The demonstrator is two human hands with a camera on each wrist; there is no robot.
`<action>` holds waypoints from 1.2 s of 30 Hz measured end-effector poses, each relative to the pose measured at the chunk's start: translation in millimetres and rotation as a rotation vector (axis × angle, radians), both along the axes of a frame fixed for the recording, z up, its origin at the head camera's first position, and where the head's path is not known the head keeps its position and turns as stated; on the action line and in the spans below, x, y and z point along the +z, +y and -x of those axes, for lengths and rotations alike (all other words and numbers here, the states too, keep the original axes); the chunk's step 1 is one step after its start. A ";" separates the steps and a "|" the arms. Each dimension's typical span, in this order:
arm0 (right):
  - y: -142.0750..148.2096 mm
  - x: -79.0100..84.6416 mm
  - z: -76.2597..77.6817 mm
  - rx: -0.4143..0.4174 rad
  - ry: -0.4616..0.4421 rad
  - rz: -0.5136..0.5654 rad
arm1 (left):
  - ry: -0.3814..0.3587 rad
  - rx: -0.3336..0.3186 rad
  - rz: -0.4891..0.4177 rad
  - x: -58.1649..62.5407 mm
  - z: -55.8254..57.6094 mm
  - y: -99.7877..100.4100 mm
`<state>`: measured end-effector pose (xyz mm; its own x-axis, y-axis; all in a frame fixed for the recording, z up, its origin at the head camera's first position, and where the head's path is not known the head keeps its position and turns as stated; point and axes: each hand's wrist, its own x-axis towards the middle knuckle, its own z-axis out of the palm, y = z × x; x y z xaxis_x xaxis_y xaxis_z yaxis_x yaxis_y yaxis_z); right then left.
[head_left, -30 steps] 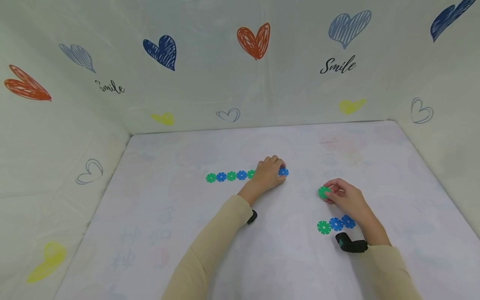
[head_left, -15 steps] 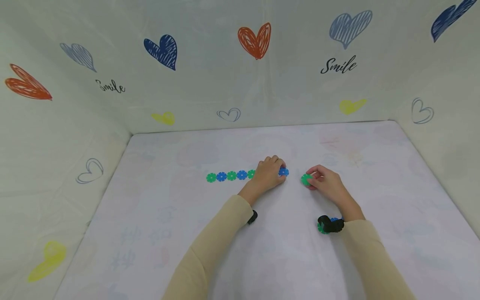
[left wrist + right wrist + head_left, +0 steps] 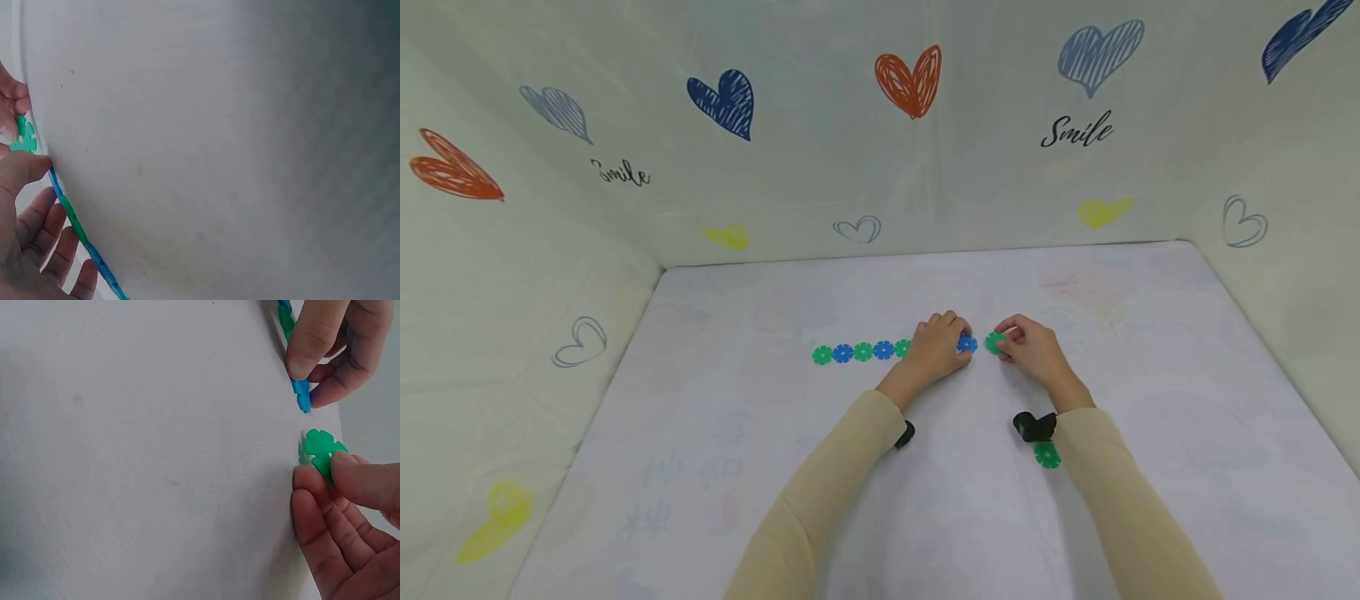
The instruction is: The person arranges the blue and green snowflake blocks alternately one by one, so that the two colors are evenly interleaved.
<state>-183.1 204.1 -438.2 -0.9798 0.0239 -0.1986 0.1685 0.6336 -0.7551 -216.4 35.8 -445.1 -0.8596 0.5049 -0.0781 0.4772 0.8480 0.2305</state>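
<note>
A row of green and blue notched plastic discs (image 3: 863,352), linked edge to edge, runs across the middle of the table. My left hand (image 3: 934,348) covers part of the row and pinches the blue disc (image 3: 968,343) at its right end; in the right wrist view that blue disc (image 3: 302,397) sticks out past the thumb. Just right of it, my right hand (image 3: 1036,354) pinches a loose green disc (image 3: 995,342) between thumb and fingers. A small gap separates the green disc (image 3: 322,450) from the blue one in the right wrist view.
On the white table (image 3: 760,500), another green disc (image 3: 1047,455) lies near my right forearm, which hides the blue discs beside it. A black wrist camera (image 3: 1034,427) sits on my right wrist. Behind the table stands a white backdrop (image 3: 820,167) with printed hearts.
My right hand has carried the green disc left and away from me, up close to the row's blue end. The left hand has stayed in place on the row.
</note>
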 end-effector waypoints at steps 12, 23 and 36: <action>-5.4 -3.0 8.4 -0.053 -0.055 -0.046 | 0.003 0.002 0.001 -2.2 1.1 -0.1; -6.7 -5.6 12.8 -0.089 -0.066 0.023 | 0.010 -0.004 0.001 -2.9 0.7 0.4; -7.8 -8.4 14.4 -0.064 -0.050 -0.096 | 0.000 -0.002 -0.004 -3.0 1.2 -0.3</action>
<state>-197.5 196.3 -446.6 -0.9646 0.1075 -0.2409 0.2470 0.6892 -0.6811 -217.7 35.5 -448.1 -0.8588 0.5067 -0.0761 0.4787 0.8464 0.2334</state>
